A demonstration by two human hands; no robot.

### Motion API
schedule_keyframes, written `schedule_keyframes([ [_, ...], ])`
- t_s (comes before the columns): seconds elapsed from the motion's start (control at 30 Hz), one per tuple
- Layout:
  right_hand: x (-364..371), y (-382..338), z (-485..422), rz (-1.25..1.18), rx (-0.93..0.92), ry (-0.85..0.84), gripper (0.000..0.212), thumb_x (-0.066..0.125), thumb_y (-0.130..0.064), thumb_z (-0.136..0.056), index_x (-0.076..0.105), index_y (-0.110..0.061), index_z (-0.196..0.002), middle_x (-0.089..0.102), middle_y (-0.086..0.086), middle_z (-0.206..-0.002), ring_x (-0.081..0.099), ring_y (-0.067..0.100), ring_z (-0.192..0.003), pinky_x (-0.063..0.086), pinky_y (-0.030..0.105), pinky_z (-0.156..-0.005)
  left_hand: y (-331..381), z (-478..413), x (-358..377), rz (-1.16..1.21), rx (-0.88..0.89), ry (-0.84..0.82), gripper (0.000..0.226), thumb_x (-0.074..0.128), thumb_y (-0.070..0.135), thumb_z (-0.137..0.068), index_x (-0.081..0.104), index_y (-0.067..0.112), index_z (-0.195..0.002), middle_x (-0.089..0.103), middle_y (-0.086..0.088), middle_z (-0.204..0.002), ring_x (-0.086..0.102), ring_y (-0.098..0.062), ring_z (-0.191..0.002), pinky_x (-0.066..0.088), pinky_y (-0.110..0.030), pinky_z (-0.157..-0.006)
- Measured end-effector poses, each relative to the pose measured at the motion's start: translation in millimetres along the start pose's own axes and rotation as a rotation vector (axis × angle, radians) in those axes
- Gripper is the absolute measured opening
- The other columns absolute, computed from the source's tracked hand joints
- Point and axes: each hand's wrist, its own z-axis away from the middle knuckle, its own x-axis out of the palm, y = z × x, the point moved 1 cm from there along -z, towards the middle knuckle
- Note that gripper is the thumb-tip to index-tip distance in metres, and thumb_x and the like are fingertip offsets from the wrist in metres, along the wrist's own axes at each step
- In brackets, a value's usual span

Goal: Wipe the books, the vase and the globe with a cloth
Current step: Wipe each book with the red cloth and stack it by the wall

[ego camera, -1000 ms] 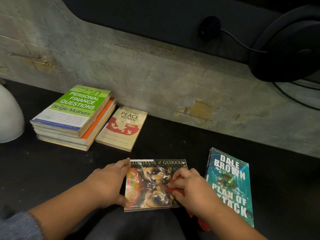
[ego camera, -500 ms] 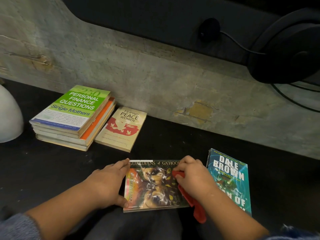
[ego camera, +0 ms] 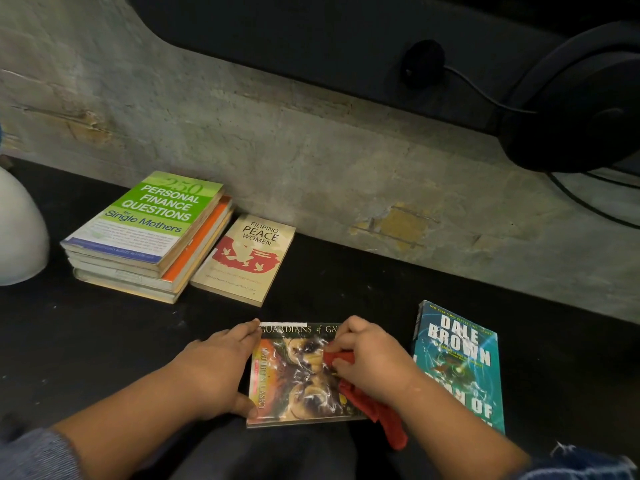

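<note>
Black tabletop [ego camera: 104, 341] fills the bottom half of the view, and behind it runs a rough grey concrete wall [ego camera: 277, 150] with a dark panel [ego camera: 311, 29] above. Up on the right sits a big round black object [ego camera: 581, 109]; what it is I can't tell, and a thin cable [ego camera: 478, 88] trails into it. Over at the far left edge, a white rounded object [ego camera: 17, 233] is cut off by the frame, so whether it's the vase or the globe is unclear.

Now the books. A stack of books [ego camera: 138, 271] lies near the wall on the left, with the green finance book [ego camera: 152, 216] on top. Just beside it on the right, flat on the table, is the cream Filipino Peace Women book [ego camera: 244, 258]. Well to the right, on its own, lies the teal Dale Brown paperback [ego camera: 457, 365].

And front and centre, at the near edge, the Guardians of Ga'Hoole book [ego camera: 294, 375] lies flat, face up under a shiny plastic cover. The left hand [ego camera: 214, 372] rests against its spine side, fingers laid out straight along that edge and thumb at the lower corner. The right hand [ego camera: 370, 365] is on the cover's right half, fingers curled tight around the red cloth [ego camera: 377, 414], which is bunched against the cover, its loose end trailing off the book's lower right corner.
</note>
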Motion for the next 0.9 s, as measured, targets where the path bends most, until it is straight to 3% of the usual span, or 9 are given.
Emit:
schedule_keyframes([
  [0.1,-2,0,-7,0.018,0.087,0.088,0.027,0.056,-0.032,-0.094,0.066,-0.033,-0.119,0.045,-0.016,-0.117,0.045,0.013,-0.112,0.044,0.027,-0.097,1,0,0,-0.003,-0.001,0.000,0.116,0.073,0.056,-0.072,-0.005,0.027,-0.153,-0.014,0.017,-0.159,0.010,-0.012,-0.146,0.025,-0.039,-0.117],
  [0.2,3,-7,-8,0.047,0.001,0.023,0.032,0.056,-0.032,-0.094,0.062,-0.031,-0.126,0.042,-0.016,-0.123,0.041,0.013,-0.112,0.043,0.028,-0.097,0,0,0,-0.002,-0.003,-0.002,0.117,0.073,0.056,-0.072,-0.006,0.028,-0.153,-0.015,0.017,-0.158,0.010,-0.012,-0.146,0.025,-0.040,-0.117],
  [0.27,1,-7,-8,-0.004,-0.001,-0.019,0.030,0.060,-0.029,-0.091,0.066,-0.033,-0.120,0.043,-0.018,-0.118,0.042,0.010,-0.111,0.043,0.026,-0.097,0,0,0,-0.002,-0.001,-0.001,0.117,0.073,0.056,-0.072,-0.006,0.027,-0.153,-0.015,0.017,-0.158,0.010,-0.012,-0.146,0.025,-0.040,-0.117],
  [0.37,-4,-2,-14,-0.028,0.091,0.047,0.024,0.059,-0.027,-0.092,0.069,-0.033,-0.113,0.044,-0.017,-0.115,0.046,0.011,-0.111,0.045,0.029,-0.098,0,-1,1,-0.003,0.000,0.004,0.117,0.073,0.057,-0.072,-0.005,0.027,-0.153,-0.015,0.017,-0.158,0.009,-0.012,-0.146,0.024,-0.039,-0.117],
  [0.53,1,-7,-11,-0.037,-0.003,-0.050,0.026,0.062,-0.030,-0.091,0.068,-0.033,-0.116,0.042,-0.022,-0.113,0.044,0.007,-0.106,0.042,0.023,-0.095,-1,-1,1,0.001,0.002,0.008,0.118,0.073,0.057,-0.071,-0.006,0.027,-0.153,-0.015,0.018,-0.158,0.009,-0.012,-0.146,0.024,-0.039,-0.117],
  [0.67,-8,-3,-17,-0.046,0.100,-0.025,0.019,0.065,-0.028,-0.089,0.071,-0.033,-0.106,0.046,-0.019,-0.110,0.051,0.006,-0.102,0.048,0.026,-0.093,-1,-1,1,0.006,0.001,0.010,0.117,0.073,0.057,-0.072,-0.006,0.028,-0.153,-0.014,0.018,-0.158,0.011,-0.012,-0.146,0.025,-0.039,-0.117],
  [0.8,0,-11,-12,-0.049,-0.021,-0.073,0.024,0.062,-0.030,-0.090,0.069,-0.032,-0.113,0.044,-0.021,-0.113,0.046,0.010,-0.108,0.043,0.028,-0.098,-2,-1,2,0.005,-0.001,0.011,0.118,0.073,0.057,-0.072,-0.007,0.028,-0.153,-0.015,0.018,-0.158,0.011,-0.012,-0.146,0.025,-0.039,-0.117],
  [0.9,-9,-6,-14,-0.060,0.031,-0.131,0.017,0.067,-0.029,-0.084,0.074,-0.031,-0.099,0.049,-0.018,-0.107,0.054,0.008,-0.100,0.049,0.030,-0.093,-1,-1,1,0.008,-0.001,0.008,0.117,0.073,0.056,-0.072,-0.006,0.028,-0.153,-0.015,0.018,-0.158,0.010,-0.012,-0.146,0.025,-0.039,-0.117],
])
